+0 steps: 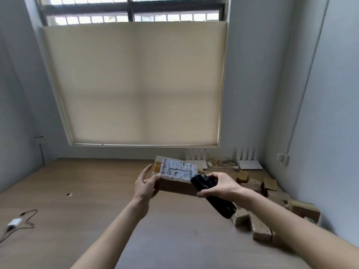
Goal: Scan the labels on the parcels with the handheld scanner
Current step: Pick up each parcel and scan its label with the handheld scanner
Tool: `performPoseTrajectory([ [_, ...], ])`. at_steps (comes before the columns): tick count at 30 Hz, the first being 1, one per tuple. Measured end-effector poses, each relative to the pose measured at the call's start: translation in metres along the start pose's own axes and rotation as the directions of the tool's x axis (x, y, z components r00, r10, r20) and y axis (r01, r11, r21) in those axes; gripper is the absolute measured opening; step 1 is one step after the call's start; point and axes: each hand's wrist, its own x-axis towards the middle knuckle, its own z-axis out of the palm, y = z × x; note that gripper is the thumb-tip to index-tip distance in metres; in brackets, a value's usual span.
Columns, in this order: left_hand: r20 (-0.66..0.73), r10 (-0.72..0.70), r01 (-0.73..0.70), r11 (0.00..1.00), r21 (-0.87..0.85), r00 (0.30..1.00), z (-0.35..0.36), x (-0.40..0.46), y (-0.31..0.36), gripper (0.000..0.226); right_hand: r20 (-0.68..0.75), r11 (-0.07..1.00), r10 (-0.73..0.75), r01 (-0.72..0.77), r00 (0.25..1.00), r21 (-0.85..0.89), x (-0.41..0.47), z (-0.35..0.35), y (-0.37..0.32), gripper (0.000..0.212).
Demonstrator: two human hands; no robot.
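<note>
My left hand grips the left end of a brown cardboard parcel held above the wooden table, its white label facing up. My right hand holds a black handheld scanner, fingers curled round its body. The scanner's head sits right at the parcel's right end, close to the label's barcode. Several more small brown parcels lie in a heap on the table at the right.
The wooden table runs to the wall under a window with a lowered blind. Two white routers and tangled cables stand at the back right. A white adapter with a cable lies at the left edge.
</note>
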Motion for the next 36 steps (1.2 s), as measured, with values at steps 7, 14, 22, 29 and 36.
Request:
performPoseTrajectory([
  [7,0.020,-0.094,0.092,0.990,0.111,0.995,-0.146,-0.027,0.025,0.072,0.069,0.984,-0.165,0.159,0.984,0.085,0.033,0.104,-0.083,0.077],
  [14,-0.218,-0.026,0.046,0.995,0.083,0.976,-0.343,-0.074,0.055,0.033,0.231,0.959,-0.276,0.254,0.933,0.123,0.045,0.256,-0.203,0.065],
  [22,-0.511,-0.015,0.081,0.991,0.106,0.860,-0.557,-0.190,0.074,0.042,0.463,0.892,-0.447,0.417,0.765,0.172,0.011,0.468,-0.359,0.054],
  [29,-0.829,-0.021,0.055,0.998,0.012,0.558,-0.699,-0.298,0.059,0.036,0.685,0.823,-0.500,0.538,0.530,0.184,-0.055,0.644,-0.463,0.046],
  [36,-0.946,-0.107,0.067,0.994,-0.091,0.306,-0.812,-0.347,0.024,0.045,0.791,0.797,-0.466,0.577,0.395,0.181,-0.082,0.790,-0.508,0.055],
])
